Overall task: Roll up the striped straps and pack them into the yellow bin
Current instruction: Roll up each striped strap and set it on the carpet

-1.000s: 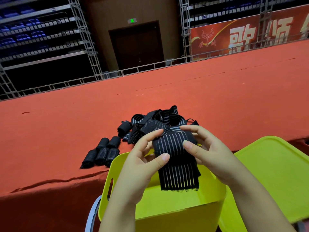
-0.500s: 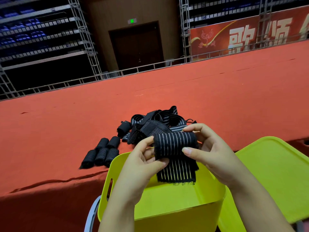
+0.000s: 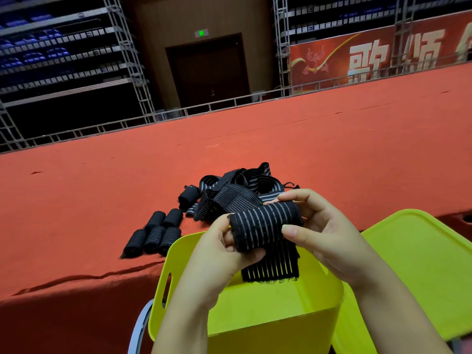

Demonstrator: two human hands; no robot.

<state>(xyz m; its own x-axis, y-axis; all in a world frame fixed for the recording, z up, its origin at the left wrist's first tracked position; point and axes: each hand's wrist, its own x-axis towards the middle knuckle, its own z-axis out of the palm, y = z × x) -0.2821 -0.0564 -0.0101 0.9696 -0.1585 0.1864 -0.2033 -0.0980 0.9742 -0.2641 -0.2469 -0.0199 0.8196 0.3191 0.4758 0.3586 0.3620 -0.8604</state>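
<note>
A black strap with thin grey stripes (image 3: 260, 226) is partly rolled and held over the yellow bin (image 3: 268, 325). My left hand (image 3: 219, 251) grips the roll's left end and underside. My right hand (image 3: 316, 226) pinches its right end between thumb and fingers. The strap's loose tail (image 3: 270, 269) hangs down into the bin's mouth. A heap of unrolled striped straps (image 3: 237, 190) lies on the red surface just behind my hands. Several finished rolls (image 3: 155, 233) lie in a cluster to the left of the bin.
The red carpeted stage surface (image 3: 332, 149) stretches wide behind the straps, and its front edge drops off beside the bin. A yellow lid (image 3: 421, 264) lies to the right of the bin. Metal scaffolding (image 3: 127, 62) and a red banner (image 3: 357, 57) stand far behind.
The roll has grown thicker and the hanging tail shorter as both hands turned the strap. The roll now sits tilted, higher at its right end.
</note>
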